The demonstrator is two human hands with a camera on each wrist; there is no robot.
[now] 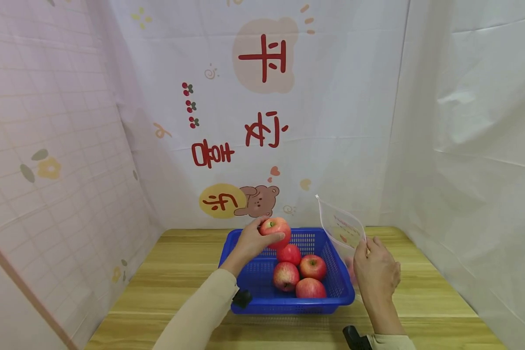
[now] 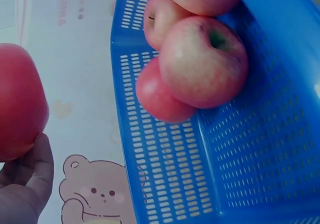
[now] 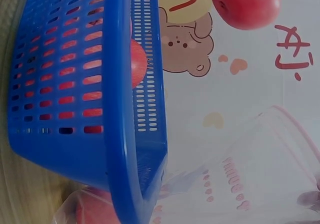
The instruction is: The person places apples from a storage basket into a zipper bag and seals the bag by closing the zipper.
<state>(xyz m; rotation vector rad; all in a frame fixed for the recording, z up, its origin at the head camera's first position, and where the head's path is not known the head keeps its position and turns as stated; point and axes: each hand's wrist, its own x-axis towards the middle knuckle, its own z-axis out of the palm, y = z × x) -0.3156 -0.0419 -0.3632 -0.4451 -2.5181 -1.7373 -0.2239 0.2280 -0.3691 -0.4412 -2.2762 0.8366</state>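
Note:
My left hand (image 1: 250, 243) grips a red apple (image 1: 274, 233) above the back part of a blue plastic basket (image 1: 284, 303). In the left wrist view, fingers (image 2: 40, 159) curl against the underside of that apple (image 2: 20, 94). Several more apples (image 1: 286, 276) lie inside the basket, mostly on its right side. Right of the basket, my right hand (image 1: 377, 270) pinches the edge of a clear zip bag (image 1: 339, 223) with pink print, its mouth spread. Low in the bag is a reddish apple (image 3: 95, 207), partly hidden by the basket wall in the right wrist view.
The basket stands on a wood-grain table (image 1: 188, 265). White printed cloth (image 1: 341, 112) hangs behind and at both sides, close to the table's edges. A dark strap mount (image 1: 242, 298) sits at my left wrist, another (image 1: 356, 338) at the right.

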